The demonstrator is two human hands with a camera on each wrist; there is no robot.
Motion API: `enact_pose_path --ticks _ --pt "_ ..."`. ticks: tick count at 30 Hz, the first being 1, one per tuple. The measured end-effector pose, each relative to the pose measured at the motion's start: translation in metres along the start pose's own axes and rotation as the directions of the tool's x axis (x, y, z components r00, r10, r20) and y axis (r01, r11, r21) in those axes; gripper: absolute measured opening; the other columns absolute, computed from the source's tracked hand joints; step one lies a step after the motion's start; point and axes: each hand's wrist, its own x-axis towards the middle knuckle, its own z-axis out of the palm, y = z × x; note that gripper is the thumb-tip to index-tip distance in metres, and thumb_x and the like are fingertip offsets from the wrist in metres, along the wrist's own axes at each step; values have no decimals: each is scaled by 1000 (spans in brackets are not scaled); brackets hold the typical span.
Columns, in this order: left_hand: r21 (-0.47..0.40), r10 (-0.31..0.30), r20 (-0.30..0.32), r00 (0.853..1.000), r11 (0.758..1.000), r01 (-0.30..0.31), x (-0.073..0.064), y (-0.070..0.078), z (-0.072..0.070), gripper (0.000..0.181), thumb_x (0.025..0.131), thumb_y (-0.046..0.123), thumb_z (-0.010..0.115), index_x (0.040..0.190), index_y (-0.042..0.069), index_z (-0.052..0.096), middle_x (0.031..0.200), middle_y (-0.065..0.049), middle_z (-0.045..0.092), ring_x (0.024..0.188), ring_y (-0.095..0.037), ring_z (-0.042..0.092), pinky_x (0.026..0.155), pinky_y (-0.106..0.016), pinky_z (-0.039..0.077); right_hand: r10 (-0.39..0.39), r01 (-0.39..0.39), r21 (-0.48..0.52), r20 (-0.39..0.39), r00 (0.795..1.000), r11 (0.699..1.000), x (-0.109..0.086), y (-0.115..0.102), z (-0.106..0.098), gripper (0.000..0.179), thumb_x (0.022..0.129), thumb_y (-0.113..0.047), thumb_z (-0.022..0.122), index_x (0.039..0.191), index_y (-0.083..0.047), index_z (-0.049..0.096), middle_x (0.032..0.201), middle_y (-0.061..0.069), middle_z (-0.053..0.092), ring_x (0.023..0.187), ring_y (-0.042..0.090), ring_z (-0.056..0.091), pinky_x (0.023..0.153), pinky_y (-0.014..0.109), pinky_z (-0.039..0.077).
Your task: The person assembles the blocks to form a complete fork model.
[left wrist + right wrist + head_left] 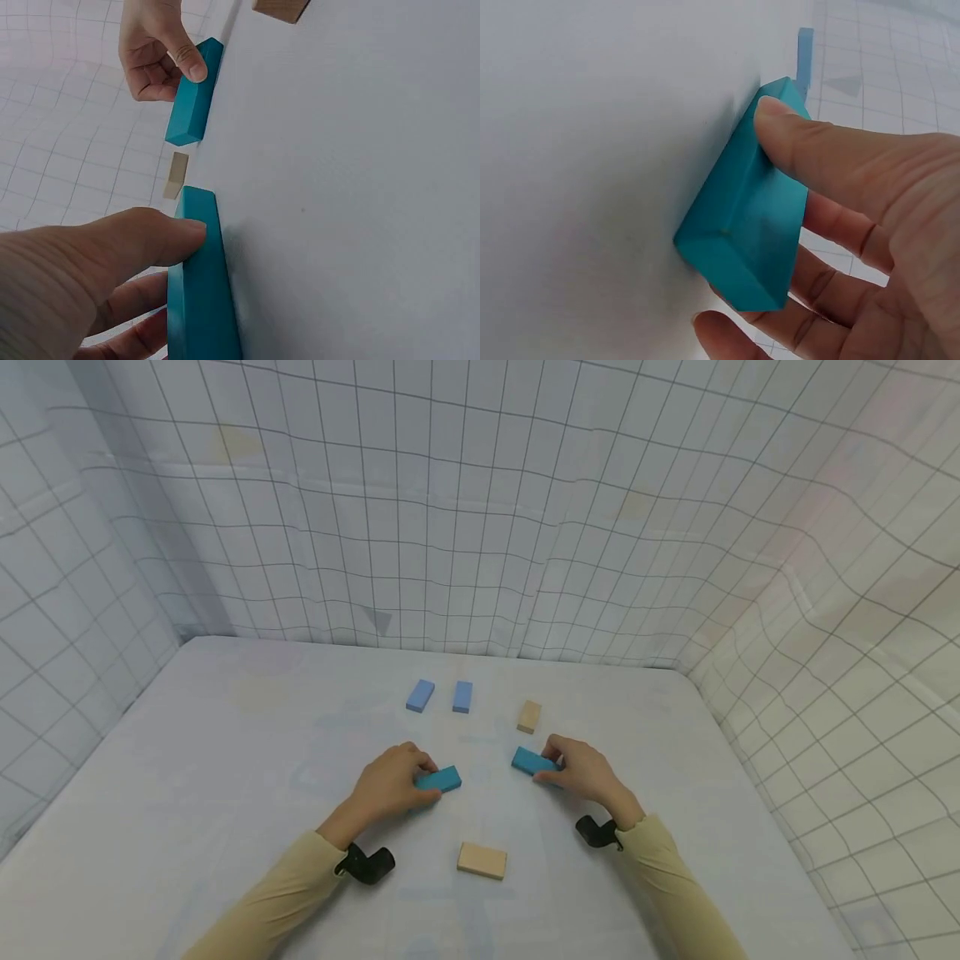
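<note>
In the head view my left hand (393,783) grips a teal block (441,779), thumb on the near side and fingers on the far side. The left wrist view shows the thumb pressed against the face of this teal block (202,285). My right hand (585,770) pinches a second teal block (531,761) by its right part, a short way across the white table. In the right wrist view the thumb lies along the edge of this block (742,202), the fingers behind it. The two teal blocks stand apart, their inner ends facing each other.
Two light blue blocks (421,696) lie farther back on the white table (262,735). A small tan wooden block (528,717) lies behind the right hand, and another wooden block (482,861) nearer the front, between the forearms. Grid-patterned white curtains (450,527) surround the table.
</note>
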Motion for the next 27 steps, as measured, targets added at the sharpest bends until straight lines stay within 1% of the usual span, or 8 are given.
enact_pose_path --ticks 5,11,17,22,27 --pt "-48 11 -11 1000 999 -12 -1 3 2 25 78 23 79 98 11 71 91 -2 58 84 -20 57 71 -37 48 -10 10 -16 -28 1000 1000 -1 0 2 28 77 -30 80 91 -15 62 86 -6 60 69 8 53 57 28 44" --pt "-56 27 -26 999 998 -28 -2 8 2 25 75 18 82 96 13 69 91 -1 64 86 -21 60 73 -39 49 -27 27 1 -34 999 1000 -1 -2 2 26 77 -28 81 89 -15 61 84 -7 60 67 8 52 57 28 44" --pt "-83 -12 -11 1000 997 11 -3 9 1 29 72 21 84 96 17 68 90 1 66 83 -19 61 71 -37 49 -49 50 54 -33 998 997 -3 -3 2 23 78 -20 80 90 -14 62 85 -5 60 69 9 53 60 29 46" --pt "-118 -36 -5 999 992 36 -4 5 -1 33 69 25 86 96 18 68 87 3 65 78 -16 60 65 -35 49 -44 47 91 -29 999 995 -5 -2 2 21 80 -16 79 93 -12 62 87 -3 62 71 10 53 62 29 46" --pt "-141 -44 -17 999 989 42 -4 0 0 30 73 27 83 97 15 70 84 4 64 75 -13 59 64 -33 48 -50 52 93 -32 998 994 -6 -1 3 21 81 -14 77 96 -10 62 89 -1 64 74 13 54 65 31 45"
